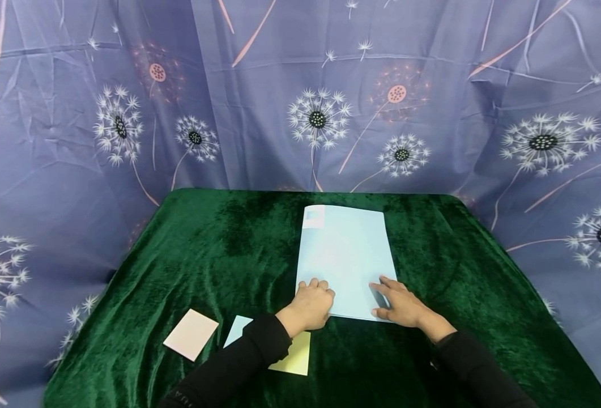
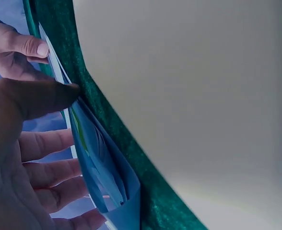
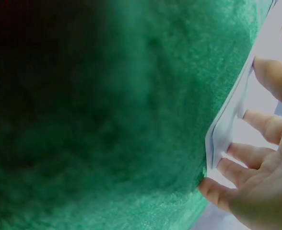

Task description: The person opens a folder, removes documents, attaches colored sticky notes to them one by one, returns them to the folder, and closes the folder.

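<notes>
A light blue folder [image 1: 348, 249] lies on the green cloth, with a small pale label [image 1: 313, 216] at its far left corner. My left hand [image 1: 310, 306] holds the near left corner, its fingers bent. In the left wrist view the thumb [image 2: 50, 98] lies against the near edge of the folder [image 2: 95, 143], where layered sheets and a green-yellow strip show inside. Over at the near right corner, my right hand [image 1: 399, 303] rests on the folder with spread fingers. The right wrist view shows those fingertips along the edge of the folder [image 3: 227, 117].
A pink paper square [image 1: 191, 334] lies at the near left of the green cloth [image 1: 218, 249]. A light blue paper [image 1: 236, 330] and a yellow paper [image 1: 296, 357] are partly covered by my left arm. A patterned curtain [image 1: 259, 113] hangs behind the table.
</notes>
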The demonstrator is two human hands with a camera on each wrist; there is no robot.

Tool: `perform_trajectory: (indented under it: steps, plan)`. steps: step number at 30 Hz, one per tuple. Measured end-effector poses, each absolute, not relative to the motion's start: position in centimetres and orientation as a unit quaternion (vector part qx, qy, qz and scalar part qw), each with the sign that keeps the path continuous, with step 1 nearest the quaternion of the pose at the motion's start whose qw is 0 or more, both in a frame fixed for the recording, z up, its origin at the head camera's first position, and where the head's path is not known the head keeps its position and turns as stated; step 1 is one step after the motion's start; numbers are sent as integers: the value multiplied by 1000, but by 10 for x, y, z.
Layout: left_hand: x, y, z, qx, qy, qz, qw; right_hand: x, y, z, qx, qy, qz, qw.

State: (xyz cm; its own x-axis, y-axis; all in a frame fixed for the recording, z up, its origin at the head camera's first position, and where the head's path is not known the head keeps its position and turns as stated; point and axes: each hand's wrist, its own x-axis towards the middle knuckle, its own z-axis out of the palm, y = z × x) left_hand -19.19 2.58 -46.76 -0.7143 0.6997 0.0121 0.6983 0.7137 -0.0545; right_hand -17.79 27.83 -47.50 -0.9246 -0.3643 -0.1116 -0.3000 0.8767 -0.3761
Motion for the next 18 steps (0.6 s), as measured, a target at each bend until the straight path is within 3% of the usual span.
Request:
perform_trajectory:
  steps: [11,18]
  plan:
    - [-197,19,-465,-374,-927,-9,11,-182,273,-469,-167,967,-173,81]
    - [-199,17,-457,-379,-924,-39,32,-184,270,-460,-166,974,-154,26]
